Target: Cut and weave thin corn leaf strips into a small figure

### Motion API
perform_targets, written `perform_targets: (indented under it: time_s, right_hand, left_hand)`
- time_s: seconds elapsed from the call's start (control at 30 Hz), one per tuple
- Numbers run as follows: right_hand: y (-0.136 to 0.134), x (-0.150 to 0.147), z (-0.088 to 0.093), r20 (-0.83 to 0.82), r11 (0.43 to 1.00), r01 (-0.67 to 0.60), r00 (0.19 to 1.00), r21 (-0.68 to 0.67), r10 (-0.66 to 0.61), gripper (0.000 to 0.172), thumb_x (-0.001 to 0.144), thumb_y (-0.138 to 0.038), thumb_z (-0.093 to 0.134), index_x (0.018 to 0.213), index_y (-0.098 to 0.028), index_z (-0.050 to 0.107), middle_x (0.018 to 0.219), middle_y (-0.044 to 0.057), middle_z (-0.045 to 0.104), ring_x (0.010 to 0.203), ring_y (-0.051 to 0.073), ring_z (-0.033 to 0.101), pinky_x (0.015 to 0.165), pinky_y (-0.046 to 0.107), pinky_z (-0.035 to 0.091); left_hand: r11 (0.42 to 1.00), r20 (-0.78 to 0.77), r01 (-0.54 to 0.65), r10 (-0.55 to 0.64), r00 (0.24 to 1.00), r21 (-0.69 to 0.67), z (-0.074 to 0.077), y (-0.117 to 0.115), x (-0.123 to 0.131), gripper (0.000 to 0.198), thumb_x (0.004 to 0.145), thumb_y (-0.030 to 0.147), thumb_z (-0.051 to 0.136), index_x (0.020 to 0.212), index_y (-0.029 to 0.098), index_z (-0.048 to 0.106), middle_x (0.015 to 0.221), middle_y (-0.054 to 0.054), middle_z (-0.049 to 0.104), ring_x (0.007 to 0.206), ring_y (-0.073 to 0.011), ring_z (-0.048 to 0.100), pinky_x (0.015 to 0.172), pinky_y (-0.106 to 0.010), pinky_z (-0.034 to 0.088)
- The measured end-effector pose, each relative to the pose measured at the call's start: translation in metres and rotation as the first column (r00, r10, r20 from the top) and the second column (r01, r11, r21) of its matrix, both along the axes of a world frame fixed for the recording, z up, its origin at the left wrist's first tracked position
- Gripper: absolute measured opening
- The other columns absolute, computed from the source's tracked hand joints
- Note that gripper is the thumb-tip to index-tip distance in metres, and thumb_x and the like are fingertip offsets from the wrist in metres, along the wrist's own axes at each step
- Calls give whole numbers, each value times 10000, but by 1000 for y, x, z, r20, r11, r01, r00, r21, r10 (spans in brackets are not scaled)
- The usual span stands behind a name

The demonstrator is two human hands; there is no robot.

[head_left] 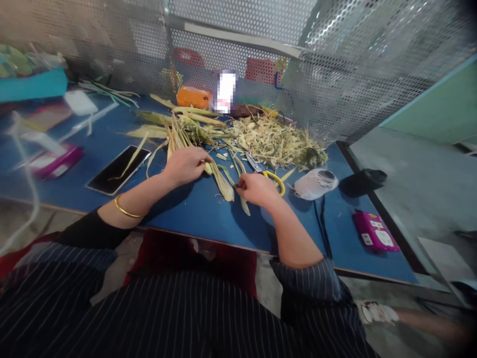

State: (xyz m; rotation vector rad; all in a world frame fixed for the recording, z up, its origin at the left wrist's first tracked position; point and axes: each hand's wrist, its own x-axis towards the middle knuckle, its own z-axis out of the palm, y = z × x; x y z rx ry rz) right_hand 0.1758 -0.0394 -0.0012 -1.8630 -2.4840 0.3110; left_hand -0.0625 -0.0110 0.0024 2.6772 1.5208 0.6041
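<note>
My left hand is closed around a bundle of dried corn husks, whose ends stick out to the right and fan out behind the hand. With fingertips pinched together, my right hand grips a thin husk strip that hangs below the fingers. A pair of scissors with yellow handles lies just beyond the right hand, partly hidden by it. Behind both hands a heap of shredded husk is spread out, and longer husks lie to its left.
On the blue table a phone lies at left with a husk strip across it. White twine, a black spool and a purple packet are at right. A perforated metal screen stands behind.
</note>
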Motion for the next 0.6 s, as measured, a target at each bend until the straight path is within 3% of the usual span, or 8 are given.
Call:
perform_targets:
  time_s: [0.07, 0.17, 0.33, 0.43, 0.6]
  right_hand:
    - [2, -2, -4, 26, 1000, 15, 1000, 3, -15, 179, 788, -276, 553, 862, -218, 705, 903, 98, 733, 821, 248, 657, 638, 309, 418]
    - [6, 0, -4, -53, 998, 63, 997, -3, -63, 183, 779, -249, 526, 831, -206, 697, 888, 102, 731, 810, 241, 653, 641, 304, 415]
    - [9, 11, 3, -304, 972, 232, 930, 47, -207, 161, 805, -225, 478, 813, -204, 638, 832, 67, 724, 730, 201, 636, 627, 289, 421]
    - [9, 18, 4, -457, 965, 264, 860, 12, -229, 174, 837, -195, 441, 894, -199, 606, 784, 45, 722, 657, 172, 637, 644, 286, 447]
    - [11, 24, 7, -389, 912, 376, 874, 165, -291, 270, 846, -196, 448, 1053, -166, 619, 901, 110, 720, 794, 230, 654, 741, 346, 465]
  left_hand:
    - [981, -33, 191, -193, 981, -45, -6, -3, 11, 363, 844, 156, 441, 1073, 203, 720, 1157, -53, 702, 1054, -201, 626, 885, -310, 457]
    - [947, -129, 309, -319, 939, -89, -14, -4, 21, 332, 844, 165, 462, 1063, 210, 708, 1195, -52, 682, 1055, -203, 615, 874, -309, 447]
    - [946, -192, 309, -323, 927, -101, -19, -1, 20, 257, 893, 234, 458, 950, 229, 708, 1094, -42, 705, 992, -193, 620, 836, -299, 424]
    - [944, -240, 319, -331, 912, -90, -21, -1, 19, 291, 932, 265, 408, 945, 235, 698, 1047, -51, 708, 951, -191, 627, 811, -308, 414]
    - [948, -263, 312, -318, 911, -65, -19, -4, 18, 306, 916, 223, 394, 933, 218, 699, 998, -74, 710, 905, -204, 635, 757, -321, 417]
